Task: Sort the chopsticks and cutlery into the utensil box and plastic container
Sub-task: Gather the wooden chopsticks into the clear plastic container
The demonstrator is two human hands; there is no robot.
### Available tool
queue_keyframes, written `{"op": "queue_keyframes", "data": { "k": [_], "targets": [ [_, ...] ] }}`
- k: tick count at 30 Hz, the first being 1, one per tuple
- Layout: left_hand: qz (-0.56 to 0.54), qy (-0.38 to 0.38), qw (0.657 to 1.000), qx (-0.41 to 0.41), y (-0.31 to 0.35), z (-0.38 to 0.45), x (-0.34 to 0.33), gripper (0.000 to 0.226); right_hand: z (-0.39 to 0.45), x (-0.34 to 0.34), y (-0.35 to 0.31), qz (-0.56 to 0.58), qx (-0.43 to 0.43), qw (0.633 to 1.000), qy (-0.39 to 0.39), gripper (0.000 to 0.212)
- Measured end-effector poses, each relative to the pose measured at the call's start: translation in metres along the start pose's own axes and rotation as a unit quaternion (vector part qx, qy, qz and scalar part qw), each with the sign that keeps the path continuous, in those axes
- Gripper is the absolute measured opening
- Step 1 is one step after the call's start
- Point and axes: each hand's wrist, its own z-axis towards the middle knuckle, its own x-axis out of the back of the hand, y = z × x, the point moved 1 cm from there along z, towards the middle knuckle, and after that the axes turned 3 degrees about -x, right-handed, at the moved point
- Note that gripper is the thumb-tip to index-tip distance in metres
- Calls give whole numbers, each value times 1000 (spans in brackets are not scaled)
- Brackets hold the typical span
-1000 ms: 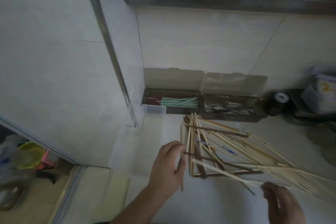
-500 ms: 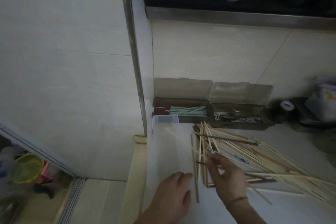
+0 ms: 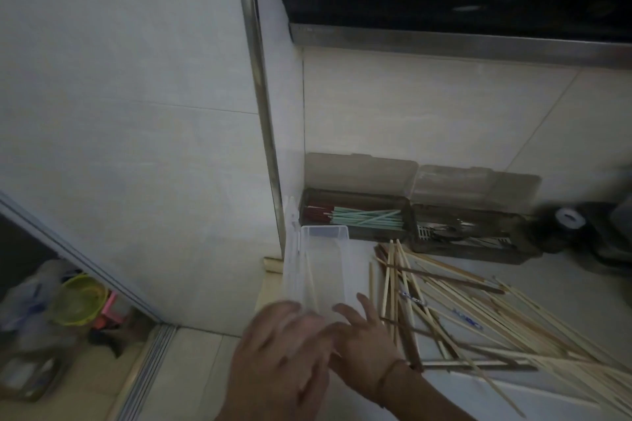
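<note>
I am working over the near end of the clear plastic container [image 3: 323, 260], which is lying lengthwise at the counter's left edge. My right hand [image 3: 362, 345], half a second ago picking among the loose wooden chopsticks [image 3: 444, 311], is now reaching left across the container's near end, fingers spread and apparently holding nothing. My left hand [image 3: 280, 355] is hovering beside it, blurred by motion; its fingers look loosely extended, and I cannot tell whether it is touching the container. At least one pale chopstick is lying inside the container, suggesting a drop has just been made. The pile is still sprawling over the counter to the right, so sorting is at an early stage. Against the wall, the left utensil box [image 3: 355, 215] is holding green and red chopsticks; the right utensil box [image 3: 472, 236] is holding cutlery.
</note>
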Motion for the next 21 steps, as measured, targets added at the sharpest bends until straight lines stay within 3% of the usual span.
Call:
{"op": "queue_keyframes", "data": {
  "k": [3, 6, 8, 10, 15, 18, 21],
  "targets": [
    [-53, -33, 968, 242, -18, 7, -2, 39, -10, -2, 7, 38, -4, 996, -78, 49],
    [-200, -38, 867, 455, -32, 8, -14, 53, -23, 2, 18, 95, 14, 990, -99, 46],
    [-284, -17, 804, 522, -37, 10, -20, 45, -32, 5, 23, 107, 35, 989, -99, 45],
    [-327, -23, 760, 562, -37, 12, -24, 36, -43, 7, 24, 86, 51, 989, -111, 46],
    [-384, -10, 715, 584, -30, 9, -31, 31, -62, 19, 32, 74, 26, 994, -83, 42],
    [-411, 7, 697, 588, -28, 6, -35, 21, -80, 25, 46, 168, -2, 985, 26, 30],
    [-401, 5, 706, 584, -28, 10, -38, 24, -106, 29, 74, 193, -156, 958, 145, 21]
  ]
}}
